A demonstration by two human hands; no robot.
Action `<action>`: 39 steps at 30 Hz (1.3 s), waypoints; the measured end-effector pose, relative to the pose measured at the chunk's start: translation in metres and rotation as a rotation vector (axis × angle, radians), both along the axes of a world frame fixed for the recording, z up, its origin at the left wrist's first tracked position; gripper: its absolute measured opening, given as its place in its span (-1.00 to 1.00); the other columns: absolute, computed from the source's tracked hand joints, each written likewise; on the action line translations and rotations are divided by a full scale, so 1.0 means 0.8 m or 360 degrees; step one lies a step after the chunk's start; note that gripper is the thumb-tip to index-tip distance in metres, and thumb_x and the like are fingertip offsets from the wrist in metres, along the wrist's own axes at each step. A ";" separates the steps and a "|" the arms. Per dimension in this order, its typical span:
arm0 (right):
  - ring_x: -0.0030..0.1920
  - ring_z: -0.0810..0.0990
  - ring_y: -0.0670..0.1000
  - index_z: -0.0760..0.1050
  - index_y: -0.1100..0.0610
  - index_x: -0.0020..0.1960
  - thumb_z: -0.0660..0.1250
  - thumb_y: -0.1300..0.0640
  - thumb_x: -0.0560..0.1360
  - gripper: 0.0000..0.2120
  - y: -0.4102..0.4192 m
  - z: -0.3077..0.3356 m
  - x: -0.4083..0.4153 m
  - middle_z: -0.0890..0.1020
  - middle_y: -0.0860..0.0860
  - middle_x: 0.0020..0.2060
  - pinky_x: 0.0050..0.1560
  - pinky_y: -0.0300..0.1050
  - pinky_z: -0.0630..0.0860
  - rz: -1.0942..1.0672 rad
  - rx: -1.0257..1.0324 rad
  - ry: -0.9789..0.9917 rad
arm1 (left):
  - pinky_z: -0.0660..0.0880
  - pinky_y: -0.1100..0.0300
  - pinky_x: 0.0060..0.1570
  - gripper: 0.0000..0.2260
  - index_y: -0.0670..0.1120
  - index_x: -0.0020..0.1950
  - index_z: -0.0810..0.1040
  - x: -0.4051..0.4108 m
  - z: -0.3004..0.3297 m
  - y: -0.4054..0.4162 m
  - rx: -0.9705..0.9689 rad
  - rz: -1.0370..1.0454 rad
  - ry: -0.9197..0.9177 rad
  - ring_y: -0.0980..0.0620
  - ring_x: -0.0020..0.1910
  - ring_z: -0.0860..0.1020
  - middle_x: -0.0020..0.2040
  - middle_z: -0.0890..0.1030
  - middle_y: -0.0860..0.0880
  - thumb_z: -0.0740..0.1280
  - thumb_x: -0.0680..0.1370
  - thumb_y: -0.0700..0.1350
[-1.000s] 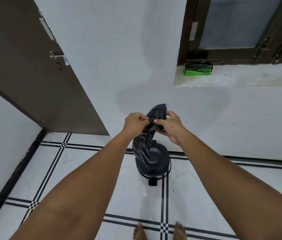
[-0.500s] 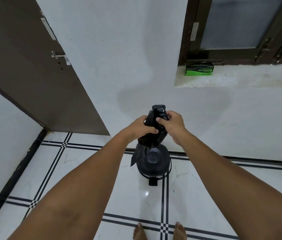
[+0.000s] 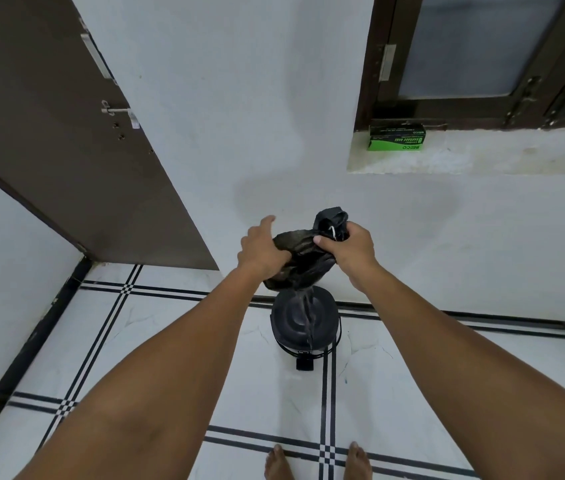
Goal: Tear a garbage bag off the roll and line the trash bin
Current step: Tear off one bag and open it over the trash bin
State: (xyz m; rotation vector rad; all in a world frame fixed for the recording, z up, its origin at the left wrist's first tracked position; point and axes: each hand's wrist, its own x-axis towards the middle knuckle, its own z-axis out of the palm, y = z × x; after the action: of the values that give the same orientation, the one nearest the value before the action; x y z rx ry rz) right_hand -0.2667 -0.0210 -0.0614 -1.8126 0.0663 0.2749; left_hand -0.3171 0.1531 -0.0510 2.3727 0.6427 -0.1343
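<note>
A crumpled black garbage bag (image 3: 303, 261) hangs between my two hands at chest height, in front of the white wall. My right hand (image 3: 348, 247) grips its bunched top, which sticks up above my fist. My left hand (image 3: 261, 251) holds the bag's left side with one finger stretched upward; its other fingertips are hidden by the plastic. A thin tail of the bag dangles down over the black round trash bin (image 3: 295, 327), which stands on the floor by the wall with its foot pedal (image 3: 304, 364) toward me.
A green and black box of garbage bags (image 3: 396, 138) lies on the window ledge (image 3: 482, 157) at the upper right. A brown door (image 3: 49, 140) stands to the left. My bare feet (image 3: 315, 462) are on the white tiled floor near the bin.
My hands have moved apart, spreading the bag wider between them. The left hand shifted left and one finger lifted off. The bag's lower part now hangs as a thin tail over the bin.
</note>
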 end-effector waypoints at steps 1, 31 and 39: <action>0.00 0.68 0.07 0.60 0.16 0.06 0.59 0.12 0.41 -0.71 0.002 0.002 -0.001 0.71 0.05 -0.04 0.07 -0.02 0.63 0.0056 -0.0002 0.0000 | 0.39 -0.12 0.37 -0.25 0.12 0.59 0.23 -0.001 0.001 -0.005 0.0140 -0.0181 -0.0006 -0.19 0.44 0.35 0.48 0.38 -0.11 0.49 0.46 -0.02; 0.03 0.73 0.09 0.64 0.14 0.11 0.64 0.05 0.35 -0.60 -0.026 0.009 -0.007 0.75 0.08 0.00 0.09 0.00 0.66 0.0481 0.0152 0.0370 | 0.45 0.08 -0.12 -0.76 -0.23 0.08 0.63 -0.011 -0.022 0.018 -0.0118 0.0309 0.0149 -0.19 -0.08 0.55 0.06 0.66 -0.22 0.29 0.59 -0.09; -0.04 0.63 0.15 0.60 0.20 0.06 0.41 0.13 0.53 -0.83 -0.013 0.002 -0.002 0.62 0.08 -0.11 -0.11 -0.09 0.48 0.0670 -0.1080 0.0099 | 0.53 0.06 0.21 -0.66 -0.18 0.36 0.52 0.003 -0.004 0.009 -0.1148 0.1194 -0.0335 -0.13 0.11 0.58 0.22 0.62 -0.11 0.11 0.66 -0.16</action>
State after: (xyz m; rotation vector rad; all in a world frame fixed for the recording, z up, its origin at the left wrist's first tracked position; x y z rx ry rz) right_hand -0.2680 -0.0317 -0.0597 -2.4872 -0.2059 0.6674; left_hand -0.3146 0.1602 -0.0542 1.3352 1.1072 0.1856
